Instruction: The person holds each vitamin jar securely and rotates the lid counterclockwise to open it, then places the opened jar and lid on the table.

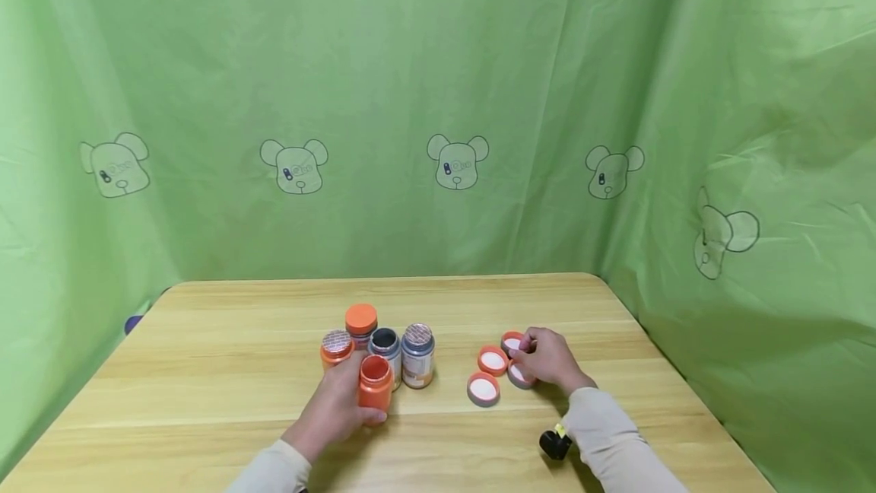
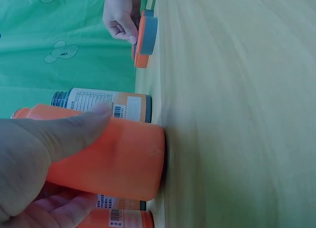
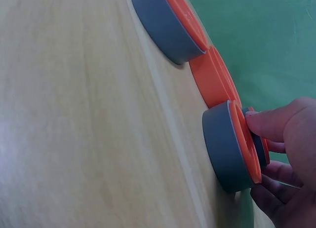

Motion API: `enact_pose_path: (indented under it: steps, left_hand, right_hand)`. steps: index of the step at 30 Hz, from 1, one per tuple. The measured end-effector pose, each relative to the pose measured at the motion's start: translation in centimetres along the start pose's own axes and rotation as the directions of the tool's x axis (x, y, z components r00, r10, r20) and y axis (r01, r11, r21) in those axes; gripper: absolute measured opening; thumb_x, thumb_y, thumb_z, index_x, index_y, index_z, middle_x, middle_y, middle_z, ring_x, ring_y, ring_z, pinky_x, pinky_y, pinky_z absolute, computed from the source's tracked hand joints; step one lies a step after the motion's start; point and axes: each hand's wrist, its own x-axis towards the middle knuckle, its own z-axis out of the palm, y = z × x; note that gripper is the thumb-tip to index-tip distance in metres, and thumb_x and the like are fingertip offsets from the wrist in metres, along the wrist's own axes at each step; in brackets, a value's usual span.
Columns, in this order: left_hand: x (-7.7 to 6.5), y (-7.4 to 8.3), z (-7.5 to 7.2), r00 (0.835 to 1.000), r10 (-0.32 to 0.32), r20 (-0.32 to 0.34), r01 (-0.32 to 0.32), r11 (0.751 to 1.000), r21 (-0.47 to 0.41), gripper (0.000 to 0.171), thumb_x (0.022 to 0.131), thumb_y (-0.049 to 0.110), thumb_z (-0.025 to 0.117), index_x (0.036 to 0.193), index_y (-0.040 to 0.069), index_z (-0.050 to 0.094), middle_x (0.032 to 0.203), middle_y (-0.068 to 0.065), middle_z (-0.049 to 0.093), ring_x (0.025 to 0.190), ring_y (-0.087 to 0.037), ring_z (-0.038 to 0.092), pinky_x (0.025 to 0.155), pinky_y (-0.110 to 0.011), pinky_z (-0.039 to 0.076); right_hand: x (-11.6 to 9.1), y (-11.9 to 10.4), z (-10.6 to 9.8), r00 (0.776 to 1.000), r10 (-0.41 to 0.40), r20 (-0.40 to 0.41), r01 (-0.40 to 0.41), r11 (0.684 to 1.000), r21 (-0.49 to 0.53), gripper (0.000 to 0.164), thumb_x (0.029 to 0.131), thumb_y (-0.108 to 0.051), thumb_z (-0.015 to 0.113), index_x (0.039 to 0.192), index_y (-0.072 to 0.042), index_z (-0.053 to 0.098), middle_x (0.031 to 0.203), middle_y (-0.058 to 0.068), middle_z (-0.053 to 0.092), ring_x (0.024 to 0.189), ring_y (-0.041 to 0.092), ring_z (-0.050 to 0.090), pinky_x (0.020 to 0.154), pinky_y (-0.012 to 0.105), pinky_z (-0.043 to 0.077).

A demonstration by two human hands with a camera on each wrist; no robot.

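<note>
My left hand [image 1: 334, 407] grips an orange jar [image 1: 375, 384] around its side, thumb across the near face in the left wrist view. The jar's mouth is uncovered; its base is at or just above the table. Behind it stand a foil-sealed orange jar [image 1: 337, 346], a jar with an orange lid [image 1: 360, 318], an uncovered grey jar [image 1: 385, 345] and a foil-sealed grey jar [image 1: 417, 360]. Over the upturned lids, my right hand [image 1: 550, 358] pinches the far lid [image 3: 261, 144], its fingers partly hiding it. A grey-and-orange lid [image 3: 228, 146] lies directly in front.
Farther left on the table [image 1: 205, 371] are an orange lid [image 1: 493, 361] and another grey-rimmed lid [image 1: 484, 389], both upturned. A black device [image 1: 555, 443] sits at the right wrist. Green curtain [image 1: 383, 82] hangs behind the table and along its sides.
</note>
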Motion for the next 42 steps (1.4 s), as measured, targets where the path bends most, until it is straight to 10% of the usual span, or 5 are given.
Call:
enact_pose_path:
  steps: [16, 26, 35, 42]
  left_hand:
    - [0.4, 0.9, 0.1, 0.997, -0.025, -0.073, 0.032, 0.995, 0.096, 0.085, 0.062, 0.011, 0.092, 0.132, -0.005, 0.045, 0.121, -0.023, 0.057, 0.110, -0.036, 0.056, 0.093, -0.051, 0.046]
    - [1.1, 2.2, -1.7, 0.971, 0.122, -0.206, -0.104, 0.990, 0.095, 0.070, 0.073, 0.022, 0.087, 0.126, -0.005, 0.049, 0.112, -0.017, 0.060, 0.100, -0.030, 0.060, 0.084, -0.042, 0.052]
    - [3.4, 0.5, -5.0, 0.960, -0.007, -0.282, -0.011, 0.998, -0.062, 0.057, 0.091, 0.029, 0.069, 0.131, -0.006, 0.048, 0.130, -0.025, 0.053, 0.114, -0.042, 0.055, 0.093, -0.050, 0.046]
    - [5.5, -2.7, -6.4, 0.985, -0.118, -0.126, 0.082, 0.961, -0.262, 0.049, 0.099, 0.026, 0.056, 0.137, -0.003, 0.043, 0.136, -0.024, 0.050, 0.125, -0.039, 0.049, 0.103, -0.048, 0.039]
  right_hand:
    - [-0.1, 0.1, 0.2, 1.000, 0.007, 0.018, -0.006, 1.000, -0.021, 0.018, 0.082, -0.015, 0.077, 0.078, -0.010, 0.060, 0.075, 0.003, 0.055, 0.071, 0.019, 0.049, 0.063, 0.031, 0.041]
    - [0.0, 0.2, -0.1, 1.000, -0.013, 0.012, 0.014, 0.999, -0.037, 0.015, 0.084, -0.016, 0.075, 0.082, -0.009, 0.062, 0.078, 0.004, 0.055, 0.073, 0.020, 0.050, 0.065, 0.033, 0.042]
    - [-0.8, -0.9, -0.5, 0.997, -0.029, -0.069, 0.028, 1.000, -0.007, 0.016, 0.088, -0.020, 0.072, 0.093, -0.007, 0.064, 0.097, 0.011, 0.062, 0.093, 0.029, 0.060, 0.081, 0.046, 0.048]
    - [-1.9, -3.2, -0.2, 0.986, -0.124, -0.111, 0.131, 0.990, 0.058, 0.012, 0.087, -0.018, 0.073, 0.090, -0.009, 0.066, 0.090, 0.004, 0.062, 0.088, 0.024, 0.060, 0.078, 0.041, 0.049]
